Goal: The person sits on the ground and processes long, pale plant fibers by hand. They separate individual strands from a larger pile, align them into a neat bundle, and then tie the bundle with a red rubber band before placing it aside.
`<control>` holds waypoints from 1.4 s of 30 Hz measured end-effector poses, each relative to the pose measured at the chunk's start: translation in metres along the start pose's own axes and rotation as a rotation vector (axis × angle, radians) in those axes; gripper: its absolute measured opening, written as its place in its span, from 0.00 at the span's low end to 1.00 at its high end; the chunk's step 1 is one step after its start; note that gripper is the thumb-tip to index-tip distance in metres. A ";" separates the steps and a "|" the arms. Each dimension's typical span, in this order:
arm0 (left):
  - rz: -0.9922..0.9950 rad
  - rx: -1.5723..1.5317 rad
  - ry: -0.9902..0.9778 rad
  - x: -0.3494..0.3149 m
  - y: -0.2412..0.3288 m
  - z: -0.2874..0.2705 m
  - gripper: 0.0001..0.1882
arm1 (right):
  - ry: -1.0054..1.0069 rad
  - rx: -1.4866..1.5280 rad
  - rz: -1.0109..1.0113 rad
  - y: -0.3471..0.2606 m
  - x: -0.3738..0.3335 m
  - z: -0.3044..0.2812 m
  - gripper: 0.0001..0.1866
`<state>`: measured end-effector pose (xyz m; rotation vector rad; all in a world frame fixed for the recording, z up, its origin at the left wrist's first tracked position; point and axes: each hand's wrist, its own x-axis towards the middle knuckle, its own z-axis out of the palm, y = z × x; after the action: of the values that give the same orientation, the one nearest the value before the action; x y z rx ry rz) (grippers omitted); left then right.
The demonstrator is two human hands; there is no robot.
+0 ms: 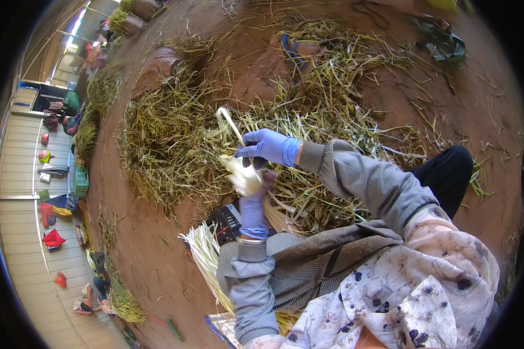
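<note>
My right hand [268,146], in a purple glove with darkened fingertips, pinches a long pale stalk [231,125] whose whitish end curls up to the left. Just below it, my gloved left hand [254,216] is smeared by motion. It appears closed round a bunch of pale stalks [278,216], with a blurred whitish clump [243,175] above it. Its fingers are partly hidden. More pale stalks [205,250] lie in a bundle left of my left forearm, beside a black plastic crate [224,224].
A wide heap of green and yellowish leafy stalks [169,134] covers the reddish dirt floor ahead. A blue-strapped sandal [294,51] shows on a foot in the heap. At far left are a green crate [81,181], a ribbed wall with hanging bags, and another person [87,302].
</note>
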<state>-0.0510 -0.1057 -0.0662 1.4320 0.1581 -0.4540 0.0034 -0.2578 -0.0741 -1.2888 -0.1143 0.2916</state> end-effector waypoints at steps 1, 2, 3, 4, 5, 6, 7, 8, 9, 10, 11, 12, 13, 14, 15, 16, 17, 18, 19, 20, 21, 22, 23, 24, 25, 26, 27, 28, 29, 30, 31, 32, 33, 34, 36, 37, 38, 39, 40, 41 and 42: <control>-0.076 0.090 -0.067 -0.001 -0.001 -0.003 0.14 | 0.027 0.007 -0.054 0.011 0.008 -0.003 0.10; -0.274 0.215 -0.138 -0.001 0.000 -0.004 0.15 | -0.001 0.062 -0.197 0.025 0.016 -0.007 0.10; -0.335 0.202 -0.078 -0.001 0.003 -0.009 0.14 | 0.079 0.176 -0.115 0.040 0.022 -0.017 0.13; -0.226 0.002 -0.085 0.002 0.008 -0.014 0.12 | 0.301 0.226 -0.088 0.061 0.027 -0.024 0.13; -0.127 -0.171 -0.088 0.004 0.014 -0.020 0.10 | 0.499 0.070 -0.008 0.085 0.024 -0.036 0.12; 0.007 -0.322 -0.065 0.006 0.020 -0.024 0.08 | 0.606 -0.184 0.088 0.116 0.015 -0.040 0.11; 0.070 -0.407 -0.049 0.009 0.027 -0.029 0.09 | 0.536 -0.699 0.252 0.146 0.005 -0.044 0.11; 0.101 -0.616 -0.067 0.008 0.032 -0.033 0.11 | 0.430 -0.880 0.472 0.176 -0.014 -0.046 0.11; 0.128 -0.644 0.011 0.009 0.037 -0.035 0.11 | 0.456 -1.017 0.475 0.201 -0.027 -0.051 0.11; 0.193 -0.681 -0.031 0.009 0.041 -0.038 0.12 | 0.441 -1.123 0.608 0.219 -0.034 -0.056 0.12; 0.233 -0.714 -0.039 0.009 0.045 -0.041 0.13 | 0.344 -1.129 0.555 0.229 -0.036 -0.060 0.12; 0.205 -0.773 -0.047 0.011 0.049 -0.045 0.11 | 0.231 -1.126 0.559 0.232 -0.039 -0.064 0.13; 0.194 -0.819 -0.166 0.011 0.051 -0.049 0.11 | 0.133 -1.131 0.572 0.226 -0.041 -0.069 0.14; 0.221 -0.875 -0.414 0.012 0.052 -0.051 0.11 | 0.071 -1.105 0.578 0.212 -0.041 -0.075 0.15; 0.143 -0.951 -0.212 0.011 0.051 -0.054 0.11 | 0.105 -0.968 0.517 0.190 -0.039 -0.081 0.14; 0.133 -0.891 -0.168 0.014 0.050 -0.055 0.11 | 0.126 -0.833 0.482 0.165 -0.042 -0.088 0.13; 0.126 -0.890 -0.147 0.015 0.048 -0.056 0.12 | 0.224 -0.504 0.452 0.138 -0.048 -0.095 0.11; 0.118 -0.897 -0.141 0.016 0.045 -0.057 0.12 | 0.281 -0.163 0.350 0.113 -0.057 -0.100 0.10; 0.090 -0.920 -0.156 0.016 0.042 -0.055 0.14 | 0.362 0.002 0.249 0.090 -0.072 -0.102 0.09; 0.087 -0.881 -0.182 0.016 0.039 -0.053 0.17 | 0.383 0.194 0.024 0.069 -0.084 -0.102 0.09; 0.071 -0.829 -0.152 0.016 0.036 -0.049 0.16 | 0.423 0.141 0.015 0.054 -0.092 -0.099 0.10; 0.072 -0.811 -0.212 0.017 0.035 -0.044 0.16 | 0.472 0.079 0.060 0.043 -0.100 -0.092 0.11; -0.001 -0.813 -0.125 0.017 0.033 -0.037 0.15 | 0.395 -0.011 0.135 0.036 -0.105 -0.085 0.12; 0.009 -0.741 -0.172 0.017 0.032 -0.031 0.14 | 0.383 -0.148 0.261 0.031 -0.109 -0.078 0.12; -0.025 -0.680 -0.117 0.017 0.031 -0.024 0.14 | 0.338 -0.217 0.135 0.030 -0.115 -0.070 0.12; -0.049 -0.645 -0.085 0.015 0.028 -0.018 0.13 | 0.355 -0.120 0.070 0.032 -0.119 -0.062 0.11; 0.013 -0.505 -0.046 0.012 0.025 -0.014 0.12 | 0.270 0.019 -0.051 0.035 -0.123 -0.058 0.10; -0.048 -0.587 -0.072 0.013 0.023 -0.010 0.11 | 0.194 0.139 -0.111 0.039 -0.123 -0.051 0.10; -0.069 -0.553 -0.065 0.012 0.021 -0.007 0.11 | 0.203 -0.040 -0.026 0.042 -0.127 -0.051 0.10; -0.080 -0.512 -0.046 0.013 0.019 -0.005 0.11 | 0.249 -0.128 0.132 0.047 -0.124 -0.046 0.10; -0.089 -0.546 -0.078 0.013 0.018 -0.004 0.12 | 0.323 -0.433 0.251 0.049 -0.126 -0.046 0.10; -0.056 -0.433 -0.029 0.013 0.017 -0.004 0.12 | 0.428 -0.732 0.309 0.051 -0.127 -0.044 0.11; -0.024 -0.430 -0.048 0.015 0.019 -0.006 0.12 | 0.568 -0.450 0.252 0.054 -0.129 -0.041 0.12; -0.014 -0.447 -0.043 0.013 0.014 -0.008 0.12 | 0.577 -0.485 0.103 0.055 -0.130 -0.041 0.12; -0.044 -0.420 0.006 0.015 0.013 -0.012 0.11 | 0.578 -0.260 -0.093 0.055 -0.134 -0.035 0.10; -0.060 -0.435 0.012 0.017 0.013 -0.012 0.11 | 0.583 -0.176 0.035 0.055 -0.137 -0.027 0.09; -0.081 -0.446 0.021 0.016 0.012 -0.013 0.10 | 0.561 0.024 0.213 0.050 -0.137 -0.026 0.11; -0.096 -0.434 0.061 0.017 0.010 -0.010 0.11 | 0.462 0.195 0.157 0.047 -0.139 -0.020 0.12; -0.094 -0.441 0.012 0.015 0.009 -0.010 0.12 | 0.476 0.306 0.116 0.044 -0.143 -0.014 0.12; -0.076 -0.373 0.019 0.017 0.006 -0.006 0.13 | 0.390 0.412 -0.015 0.043 -0.145 -0.006 0.12; -0.040 -0.299 0.026 0.012 0.001 -0.006 0.14 | 0.270 0.337 -0.178 0.042 -0.149 0.001 0.14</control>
<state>-0.0385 -0.1024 -0.0703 1.1435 0.2650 -0.4257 -0.1459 -0.2880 -0.1029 -0.9646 0.0499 -0.0187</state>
